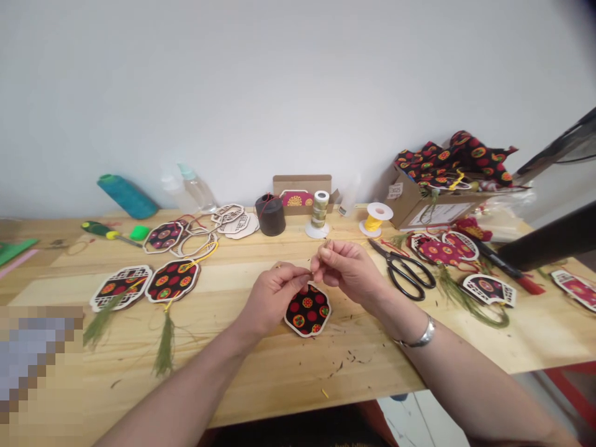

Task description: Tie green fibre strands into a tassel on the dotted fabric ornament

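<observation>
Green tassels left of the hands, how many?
2. One green tassel trails off the lattice-fronted ornament; the other tassel hangs below the black flowered ornament to its right. Others may be hidden under the pieces.

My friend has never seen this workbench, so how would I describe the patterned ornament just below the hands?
On the wooden table, find the left hand and right hand meeting near the middle. Just below them is a black ornament with red and orange round motifs and a pale, wavy rim. Unlike the similar ornament further left, which has a green tassel, it shows none.
</observation>
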Demonstrator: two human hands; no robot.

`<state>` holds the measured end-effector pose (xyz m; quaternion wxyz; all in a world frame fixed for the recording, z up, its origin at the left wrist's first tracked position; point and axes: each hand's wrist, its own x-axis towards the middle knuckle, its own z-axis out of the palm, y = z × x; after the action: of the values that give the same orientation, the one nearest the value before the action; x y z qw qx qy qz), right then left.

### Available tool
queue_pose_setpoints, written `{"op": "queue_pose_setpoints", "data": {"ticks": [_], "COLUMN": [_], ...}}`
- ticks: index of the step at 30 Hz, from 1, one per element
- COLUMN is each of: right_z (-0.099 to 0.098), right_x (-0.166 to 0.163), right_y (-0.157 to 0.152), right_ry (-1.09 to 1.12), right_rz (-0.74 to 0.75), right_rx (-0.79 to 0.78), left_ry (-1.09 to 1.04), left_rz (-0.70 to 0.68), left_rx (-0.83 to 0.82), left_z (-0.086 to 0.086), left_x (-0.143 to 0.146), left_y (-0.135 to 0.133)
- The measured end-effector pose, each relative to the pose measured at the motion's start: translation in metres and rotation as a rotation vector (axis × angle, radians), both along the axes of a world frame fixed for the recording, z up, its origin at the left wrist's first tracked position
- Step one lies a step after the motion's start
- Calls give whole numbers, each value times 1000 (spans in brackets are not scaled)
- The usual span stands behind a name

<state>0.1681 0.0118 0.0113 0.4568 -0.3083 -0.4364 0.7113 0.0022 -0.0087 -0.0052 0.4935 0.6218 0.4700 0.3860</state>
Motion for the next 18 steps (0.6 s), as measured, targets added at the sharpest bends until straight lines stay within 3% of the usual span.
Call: {"op": "queue_pose_setpoints", "data": {"ticks": [8,12,16,18], "right_z": [16,19,18,16], "right_x": [15,22,25,24], "right_y": [6,11,15,16], "right_ry": [2,31,1,-29], "right_rz": [-176,-274,-365,-389], "right_rx": [79,115,167,180], "left_ry": [215,367,306,144], "left_rz": [57,168,384,345], "left_rx": [307,398,389,240], "left_z": [-7,-8,-5,-2], "left_x": [-6,-9,-7,-5], "left_y": [10,14,10,5]}}
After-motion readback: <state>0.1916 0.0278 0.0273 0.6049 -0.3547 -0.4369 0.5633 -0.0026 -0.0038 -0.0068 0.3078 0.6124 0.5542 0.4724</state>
